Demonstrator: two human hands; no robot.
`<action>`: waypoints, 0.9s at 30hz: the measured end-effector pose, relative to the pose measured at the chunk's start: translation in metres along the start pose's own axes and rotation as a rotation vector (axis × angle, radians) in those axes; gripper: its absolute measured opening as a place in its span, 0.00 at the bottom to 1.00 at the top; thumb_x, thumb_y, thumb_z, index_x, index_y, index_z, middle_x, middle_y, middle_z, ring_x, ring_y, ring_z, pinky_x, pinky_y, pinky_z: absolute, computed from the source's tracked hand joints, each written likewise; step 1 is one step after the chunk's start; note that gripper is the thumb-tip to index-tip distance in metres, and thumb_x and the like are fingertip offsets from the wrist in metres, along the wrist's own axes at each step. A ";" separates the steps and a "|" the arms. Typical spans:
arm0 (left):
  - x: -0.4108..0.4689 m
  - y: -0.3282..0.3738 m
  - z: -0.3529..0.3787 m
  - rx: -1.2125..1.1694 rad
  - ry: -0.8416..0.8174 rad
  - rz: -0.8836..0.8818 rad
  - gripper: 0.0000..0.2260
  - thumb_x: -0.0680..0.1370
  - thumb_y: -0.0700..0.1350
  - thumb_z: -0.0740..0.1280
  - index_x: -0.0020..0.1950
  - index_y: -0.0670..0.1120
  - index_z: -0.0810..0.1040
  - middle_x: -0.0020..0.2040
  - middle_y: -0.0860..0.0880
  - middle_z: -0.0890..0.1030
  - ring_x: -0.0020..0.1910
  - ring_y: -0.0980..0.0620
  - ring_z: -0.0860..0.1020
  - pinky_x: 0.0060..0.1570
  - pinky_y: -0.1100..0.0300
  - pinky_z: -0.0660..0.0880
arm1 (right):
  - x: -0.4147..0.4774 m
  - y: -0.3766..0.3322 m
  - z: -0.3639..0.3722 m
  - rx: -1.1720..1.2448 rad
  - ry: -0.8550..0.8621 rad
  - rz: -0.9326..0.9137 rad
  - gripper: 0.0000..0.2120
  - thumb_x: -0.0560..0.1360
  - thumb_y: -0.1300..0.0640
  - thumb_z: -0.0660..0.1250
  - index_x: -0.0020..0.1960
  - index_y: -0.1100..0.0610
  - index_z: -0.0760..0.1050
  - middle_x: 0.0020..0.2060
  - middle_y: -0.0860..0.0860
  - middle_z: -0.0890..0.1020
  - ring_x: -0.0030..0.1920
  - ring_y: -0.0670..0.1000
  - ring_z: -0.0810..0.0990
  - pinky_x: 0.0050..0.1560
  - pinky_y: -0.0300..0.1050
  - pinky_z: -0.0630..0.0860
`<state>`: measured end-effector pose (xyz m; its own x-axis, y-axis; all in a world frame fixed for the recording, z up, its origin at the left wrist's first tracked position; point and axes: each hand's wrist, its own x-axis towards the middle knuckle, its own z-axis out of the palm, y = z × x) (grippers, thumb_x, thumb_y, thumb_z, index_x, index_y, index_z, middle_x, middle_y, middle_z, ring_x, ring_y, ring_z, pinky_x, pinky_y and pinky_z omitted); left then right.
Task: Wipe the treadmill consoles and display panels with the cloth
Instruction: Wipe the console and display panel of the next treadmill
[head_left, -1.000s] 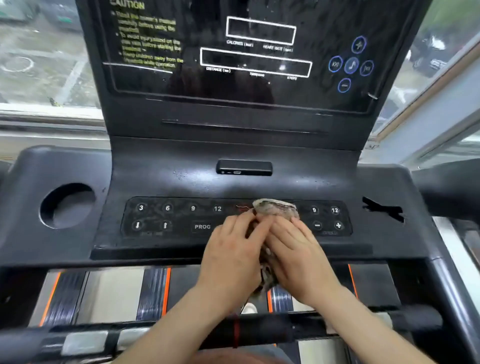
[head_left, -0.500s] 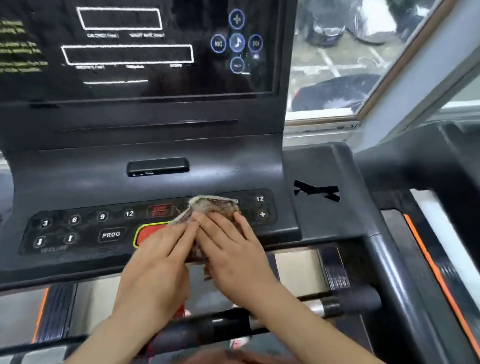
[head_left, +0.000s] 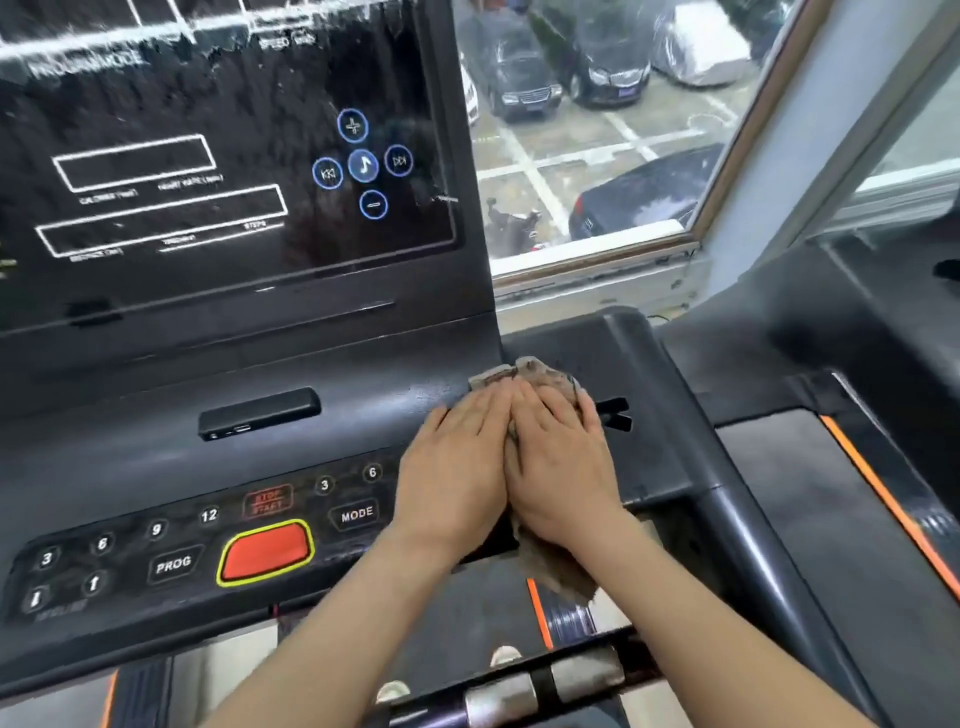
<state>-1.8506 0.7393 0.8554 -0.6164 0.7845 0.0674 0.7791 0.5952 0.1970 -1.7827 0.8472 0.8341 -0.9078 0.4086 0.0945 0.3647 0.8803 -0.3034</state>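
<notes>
Two bare hands lie flat side by side with fingers straight and close together. The left hand (head_left: 457, 467) touches the right hand (head_left: 558, 467) along its inner edge. Just below the wrists runs a silver and black handlebar (head_left: 519, 691). Under both palms is the crumpled brown-grey cloth (head_left: 540, 375). A bit of it pokes out past the fingertips and a bit hangs under the right wrist.

A moment ago the hands pressed it on the strip of round number buttons (head_left: 156, 529). Now they have slid up and right, onto the plain black plastic console corner (head_left: 571, 338). I think the buttons are done and the side gets its turn.

Left of the hands sits a big red button (head_left: 266, 551). Farther up, the dark glass display panel (head_left: 208, 156) looks spotty and may need wiping. Beyond the right hand, a window (head_left: 597, 249) shows parked cars (head_left: 519, 78).
</notes>
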 end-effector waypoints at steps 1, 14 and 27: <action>0.007 0.000 -0.002 -0.014 -0.003 0.004 0.27 0.77 0.49 0.47 0.75 0.49 0.64 0.73 0.53 0.69 0.71 0.55 0.67 0.70 0.54 0.61 | 0.008 0.000 -0.001 0.004 -0.028 0.005 0.29 0.77 0.47 0.44 0.76 0.53 0.62 0.72 0.46 0.69 0.73 0.47 0.62 0.76 0.55 0.49; 0.019 0.005 -0.004 0.022 0.052 0.019 0.26 0.71 0.44 0.54 0.68 0.45 0.74 0.62 0.50 0.80 0.61 0.53 0.78 0.63 0.58 0.70 | 0.026 0.007 -0.002 0.031 -0.025 -0.074 0.28 0.77 0.50 0.52 0.76 0.57 0.61 0.73 0.49 0.67 0.73 0.50 0.63 0.74 0.53 0.51; 0.083 0.009 -0.040 -0.017 0.220 0.048 0.25 0.73 0.37 0.61 0.72 0.41 0.67 0.70 0.45 0.69 0.68 0.44 0.66 0.67 0.52 0.67 | 0.106 -0.008 -0.011 0.825 0.057 0.112 0.13 0.84 0.63 0.52 0.64 0.61 0.71 0.55 0.51 0.78 0.47 0.32 0.76 0.45 0.22 0.70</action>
<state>-1.8994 0.8030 0.9021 -0.5901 0.7539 0.2889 0.8073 0.5536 0.2046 -1.8797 0.8864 0.8569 -0.8552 0.5143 0.0641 0.1629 0.3841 -0.9088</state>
